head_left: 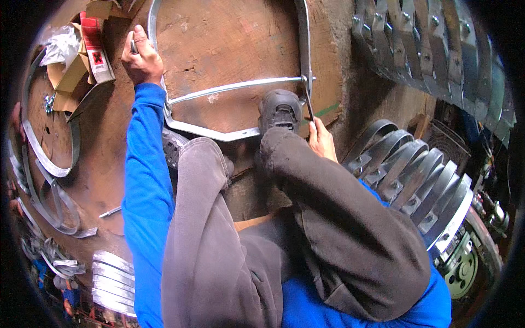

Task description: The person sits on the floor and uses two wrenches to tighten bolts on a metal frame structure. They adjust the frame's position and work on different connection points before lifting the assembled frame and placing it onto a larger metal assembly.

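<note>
From my station I see the left hand (143, 59) closed on a small grey piece (133, 46) beside the metal frame (234, 135), lying where the right shoe (280, 109) can apparently brace it. The right hand (321, 141) grips a dark tool (310, 105) near the frame's joint, probably for leverage.

- Bright blue left sleeve (146, 164), long, creased, with a snug cuff (149, 92)
- More of the blue top (328, 306) below
- Brownish-grey trousers (355, 229), wrinkled (the left leg looks paler)
- Dark right shoe (280, 111) with moulded ridges
- Left hand (143, 60) and right hand (322, 140), bare
</note>
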Demonstrator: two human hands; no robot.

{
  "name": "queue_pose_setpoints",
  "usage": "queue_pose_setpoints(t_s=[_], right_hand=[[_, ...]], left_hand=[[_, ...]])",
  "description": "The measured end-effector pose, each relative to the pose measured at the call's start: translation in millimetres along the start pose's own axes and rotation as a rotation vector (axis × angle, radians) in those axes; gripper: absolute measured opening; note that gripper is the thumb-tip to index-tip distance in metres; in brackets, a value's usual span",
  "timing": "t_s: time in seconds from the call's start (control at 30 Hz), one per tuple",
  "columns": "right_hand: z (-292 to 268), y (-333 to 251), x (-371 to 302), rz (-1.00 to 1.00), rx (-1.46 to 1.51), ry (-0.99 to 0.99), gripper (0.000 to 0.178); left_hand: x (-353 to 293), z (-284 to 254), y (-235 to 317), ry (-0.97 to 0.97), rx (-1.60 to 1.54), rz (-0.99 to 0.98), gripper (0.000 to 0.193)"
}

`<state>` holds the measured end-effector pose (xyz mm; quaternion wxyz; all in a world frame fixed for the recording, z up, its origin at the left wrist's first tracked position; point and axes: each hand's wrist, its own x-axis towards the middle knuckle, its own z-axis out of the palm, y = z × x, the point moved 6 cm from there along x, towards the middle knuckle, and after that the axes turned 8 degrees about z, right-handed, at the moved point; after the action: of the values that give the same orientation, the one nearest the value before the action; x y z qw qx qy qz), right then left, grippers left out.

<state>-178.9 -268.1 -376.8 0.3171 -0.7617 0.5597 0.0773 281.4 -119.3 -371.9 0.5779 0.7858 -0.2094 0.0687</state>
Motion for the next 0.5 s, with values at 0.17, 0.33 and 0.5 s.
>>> queue_pose_setpoints(t_s=[0.17, 0.33, 0.5], right_hand=[[-56.5, -45.5, -18.0, 0.304, -0.073, -0.246, 0.036], [-131.5, -123.9, 29.1, -0.316, -0.636, -0.063, 0.031], [-123.5, -162.4, 86.5, -0.381, -1.033, -0.256, 0.024]], left_hand=[[-2.7, -9.2, -2.0, 0.012, -0.003, -0.052, 0.048], [-3.8, -6.3, -2.2, -0.004, -0.078, -0.046, 0.046], [-2.8, -3.3, -1.4, -0.015, -0.074, -0.021, 0.046]])
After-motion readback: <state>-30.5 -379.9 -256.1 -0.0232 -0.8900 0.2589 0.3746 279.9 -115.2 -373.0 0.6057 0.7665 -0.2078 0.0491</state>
